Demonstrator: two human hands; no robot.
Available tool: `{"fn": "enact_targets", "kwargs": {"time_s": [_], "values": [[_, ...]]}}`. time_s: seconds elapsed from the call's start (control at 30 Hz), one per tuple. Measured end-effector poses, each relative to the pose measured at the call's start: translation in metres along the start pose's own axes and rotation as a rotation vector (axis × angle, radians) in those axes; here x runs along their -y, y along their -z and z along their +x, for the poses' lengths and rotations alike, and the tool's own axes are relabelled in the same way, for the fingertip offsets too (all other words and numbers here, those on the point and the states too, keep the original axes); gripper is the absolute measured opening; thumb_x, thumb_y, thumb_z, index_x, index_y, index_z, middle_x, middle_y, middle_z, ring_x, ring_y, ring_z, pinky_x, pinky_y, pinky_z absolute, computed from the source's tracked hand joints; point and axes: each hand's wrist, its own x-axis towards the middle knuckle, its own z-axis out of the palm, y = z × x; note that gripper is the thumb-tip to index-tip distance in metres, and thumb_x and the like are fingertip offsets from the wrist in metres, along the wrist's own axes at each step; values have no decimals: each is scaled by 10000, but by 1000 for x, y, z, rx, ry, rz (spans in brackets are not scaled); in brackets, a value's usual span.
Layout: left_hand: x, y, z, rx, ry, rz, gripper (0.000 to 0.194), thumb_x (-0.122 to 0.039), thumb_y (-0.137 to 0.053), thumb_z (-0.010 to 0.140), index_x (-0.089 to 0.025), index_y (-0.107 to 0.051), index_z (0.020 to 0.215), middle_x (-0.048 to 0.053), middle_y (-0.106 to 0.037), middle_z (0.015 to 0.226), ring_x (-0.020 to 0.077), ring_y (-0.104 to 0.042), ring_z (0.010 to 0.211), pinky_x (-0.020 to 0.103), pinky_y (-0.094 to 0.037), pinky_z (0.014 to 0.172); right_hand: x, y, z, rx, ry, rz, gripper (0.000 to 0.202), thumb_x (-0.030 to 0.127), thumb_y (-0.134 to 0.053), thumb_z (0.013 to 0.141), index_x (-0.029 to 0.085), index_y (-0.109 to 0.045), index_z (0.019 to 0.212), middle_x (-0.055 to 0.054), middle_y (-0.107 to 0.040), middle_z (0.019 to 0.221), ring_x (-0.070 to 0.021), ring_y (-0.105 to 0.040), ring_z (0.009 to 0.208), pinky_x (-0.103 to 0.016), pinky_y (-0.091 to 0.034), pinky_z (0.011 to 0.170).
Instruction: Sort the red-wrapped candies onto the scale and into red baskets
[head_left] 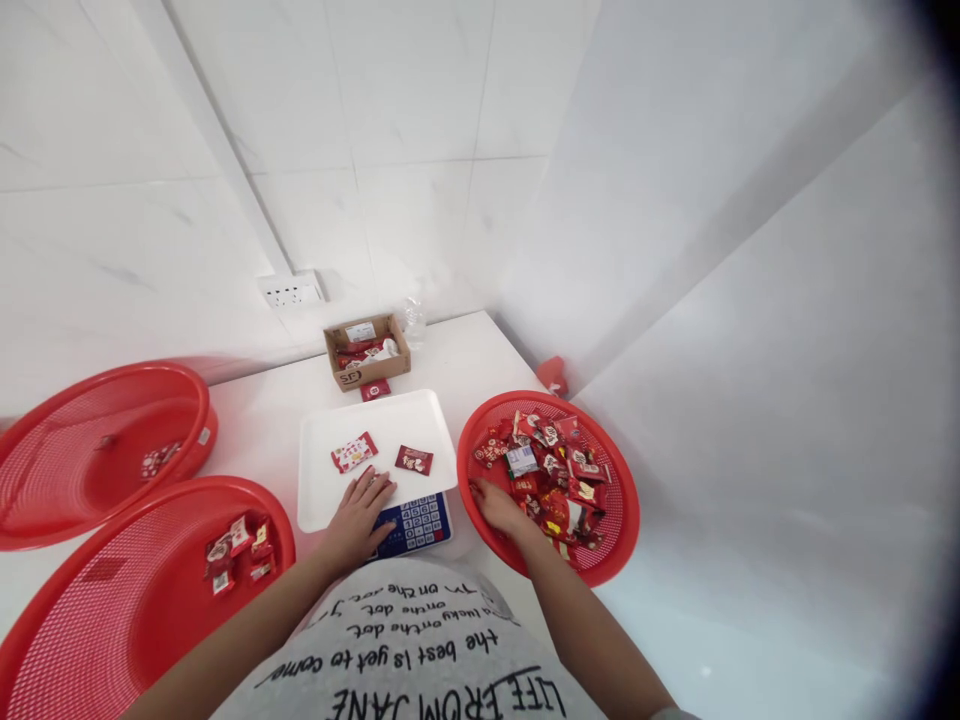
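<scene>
My left hand [363, 514] rests on the front edge of a white tray [315, 490], fingers spread, thumb over the blue keypad [424, 524] below the tray. A pink-and-white packet [355, 453] and a dark red packet [414, 460] lie on the tray; a bit of red shows by my left fingertips. My right hand [495, 507] reaches into the left side of a red basket [627, 480] with many red packets [555, 470]. Its fingers are partly hidden, and whether they hold a packet cannot be made out.
Two more red baskets [199, 405] [262, 490] stand at the left, with some packets inside. A cardboard box [369, 375] of packets sits behind the tray, a red packet [375, 390] before it. Walls border the table behind and at right.
</scene>
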Motion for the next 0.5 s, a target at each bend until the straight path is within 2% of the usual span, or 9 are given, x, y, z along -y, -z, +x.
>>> {"fn": "enact_targets", "kwargs": {"time_s": [0.13,0.27,0.37,0.5], "values": [[-2,1,0,6,3,-12,525,-335,-489,821,-208,-413,1324,71,-358,1426,273,-186,1351,474,-174,1085,3,6,-10,67,-30,64,448,407,-373,860,168,-539,1200,-101,-544,1263,-222,-508,1145,-375,-361,981],[-5,4,0,20,24,-22,526,-332,-510,811,-202,-426,1313,76,-354,1427,279,-185,1350,473,-163,1090,8,9,-23,60,-41,244,501,500,-429,830,203,-511,1225,-84,-503,1309,-208,-456,1200,-364,-326,1022],[-7,7,1,33,33,-30,529,-319,-523,807,-196,-424,1312,78,-350,1429,275,-184,1350,469,-153,1095,13,10,-30,56,4,309,521,481,-509,791,207,-495,1235,-87,-498,1311,-210,-466,1188,-361,-348,1008],[-9,10,2,51,42,-19,521,-307,-521,810,-193,-427,1309,78,-353,1428,282,-178,1351,475,-158,1093,21,16,-36,45,31,292,496,369,-582,738,184,-520,1193,-88,-544,1254,-210,-513,1126,-352,-377,980]]}}
